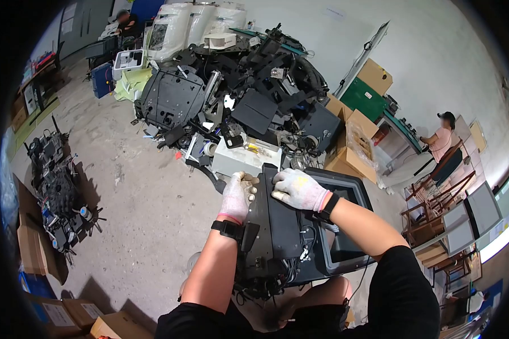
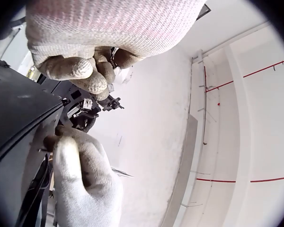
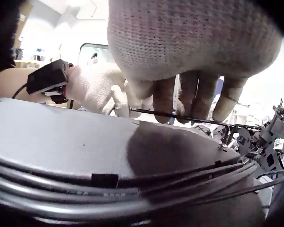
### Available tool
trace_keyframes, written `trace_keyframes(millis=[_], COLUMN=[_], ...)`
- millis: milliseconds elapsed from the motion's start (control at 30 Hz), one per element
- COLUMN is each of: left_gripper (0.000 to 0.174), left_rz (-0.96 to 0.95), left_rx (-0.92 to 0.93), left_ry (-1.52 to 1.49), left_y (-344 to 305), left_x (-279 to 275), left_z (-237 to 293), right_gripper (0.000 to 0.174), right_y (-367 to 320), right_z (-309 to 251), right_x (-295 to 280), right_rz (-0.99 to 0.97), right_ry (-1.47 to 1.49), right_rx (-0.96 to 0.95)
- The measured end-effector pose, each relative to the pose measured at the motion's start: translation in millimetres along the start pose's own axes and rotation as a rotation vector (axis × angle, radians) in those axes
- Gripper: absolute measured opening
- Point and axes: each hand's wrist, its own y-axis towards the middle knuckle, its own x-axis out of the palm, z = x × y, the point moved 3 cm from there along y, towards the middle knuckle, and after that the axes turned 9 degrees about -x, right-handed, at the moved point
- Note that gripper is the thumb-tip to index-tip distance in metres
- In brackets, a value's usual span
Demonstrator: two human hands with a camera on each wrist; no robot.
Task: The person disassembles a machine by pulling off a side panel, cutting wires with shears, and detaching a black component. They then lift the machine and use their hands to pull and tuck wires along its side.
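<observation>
cables (image 3: 75, 206): black, round, smooth; they lie in a row along the black case (image 1: 283, 226), perhaps to be out of the way.
black case: it stands near the person's knee (image 1: 336, 289), under the right hand (image 1: 300, 187); its face is flat, dull, maybe painted metal.
right hand: white-gloved, knitted; the fingers point down, rather straight, with small gaps. maybe they steady the case; firm pressing i cannot tell.
left hand (image 1: 237, 195): just beside the case; the fingers are curled and seem to pinch a thin rod (image 3: 203, 120).
thin rod: dark, hard-looking, bent at one end.
white box (image 1: 229, 163): behind the case, yellow tool (image 1: 253, 148) on top, probably for easy reach.
heap (image 1: 257, 110): dark flat plates and angular parts, leaning together.
cardboard box (image 1: 339, 161): brown, flaps open.
</observation>
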Motion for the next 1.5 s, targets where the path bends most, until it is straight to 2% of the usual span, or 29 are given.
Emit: trace_keyframes(millis=[67,133,167,200,267,333,400,467,600,667,700,733,867,967,1033,1067,1167,1200,1267,1300,1367,1400,1467,1500], left_gripper=[0.028,0.028,0.027,0.027,0.026,0.026,0.026,0.026,0.026,0.026,0.026,0.026,0.027,0.028,0.028,0.028,0.027,0.027,0.027,0.027,0.027,0.027,0.027,0.027], left_rz=[-0.006,-0.013,-0.004,0.006,0.007,0.006,0.008,0.005,0.027,0.034,0.036,0.037,0.002,0.010,-0.004,-0.003,-0.004,-0.002,0.001,0.004,-0.001,-0.006,0.003,0.012], left_rx=[-0.003,-0.004,-0.007,-0.010,-0.008,-0.005,-0.020,-0.024,-0.016,-0.014,-0.011,-0.012,0.012,0.021,0.014,0.015,0.014,0.017,0.013,0.009,0.008,0.005,0.004,0.003], left_ry=[-0.010,-0.020,-0.022,-0.023,-0.024,-0.023,-0.013,-0.017,-0.003,-0.005,-0.005,-0.006,-0.039,-0.050,-0.049,-0.054,-0.056,-0.056,-0.053,-0.052,-0.050,-0.046,-0.042,-0.038], left_y=[-0.1,-1.1,-1.9,-3.1,-7.4,-7.9,-5.2,1.0,-4.1,-3.4,-3.0,2.3,13.3,12.2,10.4,8.4,6.0,5.9,2.6,1.0,2.2,2.9,1.8,1.3], left_x=[-0.5,0.1,0.7,0.8,4.5,5.5,5.0,2.2,8.2,8.0,8.2,4.4,-2.6,-3.7,-3.4,-2.6,-0.6,-0.2,2.6,3.4,2.7,2.8,4.7,5.4], left_z=[0.2,0.9,1.1,1.0,1.9,3.0,1.5,-1.8,-1.0,-0.9,-0.8,-1.5,-3.2,-1.7,-1.5,-1.4,-2.7,-2.6,-2.1,-1.7,-2.2,-2.8,-2.6,-2.8], right_gripper=[0.023,0.024,0.025,0.025,0.023,0.018,0.016,0.021,0.027,0.029,0.024,0.024,0.006,0.010,0.014,0.014,0.014,0.014,0.010,0.010,0.033,0.033,0.060,0.060], right_y=[-11.1,-20.1,-20.1,-22.2,-32.0,-32.2,-24.7,-12.3,11.0,23.1,25.2,27.2,18.3,-2.1,-15.1,-20.0,-27.1,-28.4,-28.7,-27.2,-20.4,-15.3,-12.5,-13.2], right_z=[1.6,7.3,8.3,13.6,34.2,47.5,58.7,67.7,84.7,76.2,71.2,62.3,15.0,10.2,13.0,16.6,20.7,20.3,19.3,17.4,18.0,20.2,34.2,38.5], right_x=[-3.7,-4.2,-8.4,-3.9,5.1,4.8,4.0,8.1,31.5,29.0,29.6,25.6,3.4,-0.5,-1.0,-0.5,-0.1,-0.2,-5.5,-6.9,-15.9,-16.3,-10.3,-4.1], right_rz=[0.077,0.052,-0.049,-0.050,0.016,-0.079,-0.080,-0.100,-0.083,-0.117,-0.042,-0.043,0.039,0.035,0.022,0.023,0.033,0.034,0.161,0.161,0.047,0.047,-0.175,-0.137], right_ry=[-0.013,-0.081,-0.062,-0.061,-0.082,-0.231,-0.309,-0.200,-0.051,0.003,0.030,0.031,0.052,0.058,0.137,0.137,0.194,0.194,0.166,0.165,0.060,0.059,0.174,0.248], right_rx=[-0.015,0.133,0.290,0.289,0.428,0.399,0.404,0.515,0.442,0.303,0.197,0.198,-0.084,-0.116,0.035,0.037,-0.118,-0.117,-0.031,-0.032,0.522,0.522,0.780,0.749])
